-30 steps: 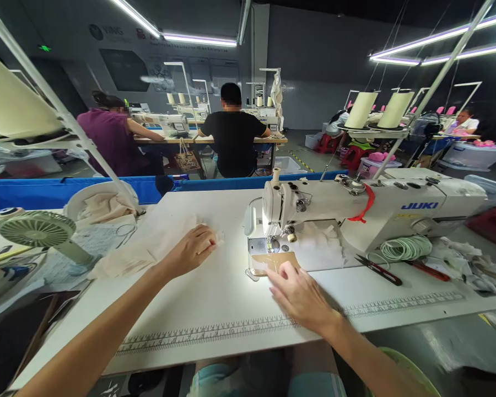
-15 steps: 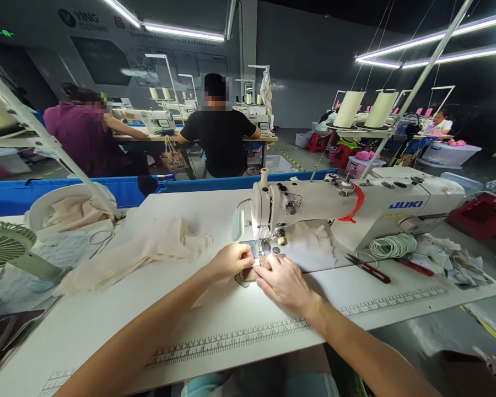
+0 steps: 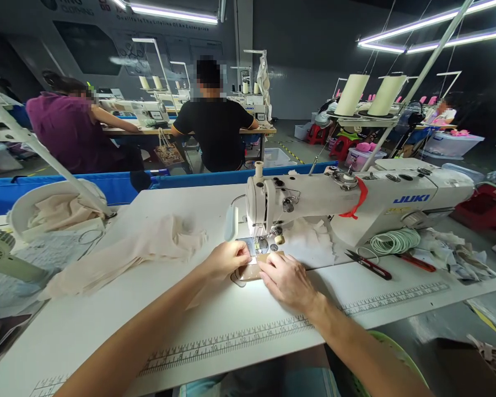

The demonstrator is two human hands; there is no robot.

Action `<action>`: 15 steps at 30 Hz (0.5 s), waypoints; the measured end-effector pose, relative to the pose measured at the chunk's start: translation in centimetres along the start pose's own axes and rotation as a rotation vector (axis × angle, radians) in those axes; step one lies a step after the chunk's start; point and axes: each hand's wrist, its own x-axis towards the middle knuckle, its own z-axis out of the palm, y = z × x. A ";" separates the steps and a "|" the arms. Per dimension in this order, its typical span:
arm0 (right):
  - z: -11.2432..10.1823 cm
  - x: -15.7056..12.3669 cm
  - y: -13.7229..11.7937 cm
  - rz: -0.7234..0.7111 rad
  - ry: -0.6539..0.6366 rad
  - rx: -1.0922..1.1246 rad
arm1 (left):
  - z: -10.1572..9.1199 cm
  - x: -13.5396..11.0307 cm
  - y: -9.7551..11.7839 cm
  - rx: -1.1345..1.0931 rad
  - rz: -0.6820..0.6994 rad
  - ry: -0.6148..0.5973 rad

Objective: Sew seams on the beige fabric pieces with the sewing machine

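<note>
Brown piece (image 3: 249,272) lies partly under right hand (image 3: 288,280), beside left hand (image 3: 227,259) — either's grip unclear.

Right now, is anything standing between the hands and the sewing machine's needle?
Nothing visible does: the left hand and right hand are close to the needle area of the sewing machine, the right at the brown piece. The red snips lie farther right.

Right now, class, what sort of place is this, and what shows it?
Probably a sewing workshop: a JUKI sewing machine on the near table, big thread cones on a stand, and people seated at more machines beyond.
</note>
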 end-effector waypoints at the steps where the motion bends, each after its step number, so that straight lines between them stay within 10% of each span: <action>1: 0.0 0.0 0.0 0.014 0.003 0.005 | 0.0 0.0 0.1 0.001 -0.009 -0.003; 11: 0.1 0.5 -0.6 -0.011 -0.035 -0.069 | -0.8 -0.3 1.8 0.122 -0.051 -0.044; 15: 0.3 0.6 -0.5 -0.025 -0.034 -0.074 | 0.6 -1.9 2.0 0.401 0.223 0.271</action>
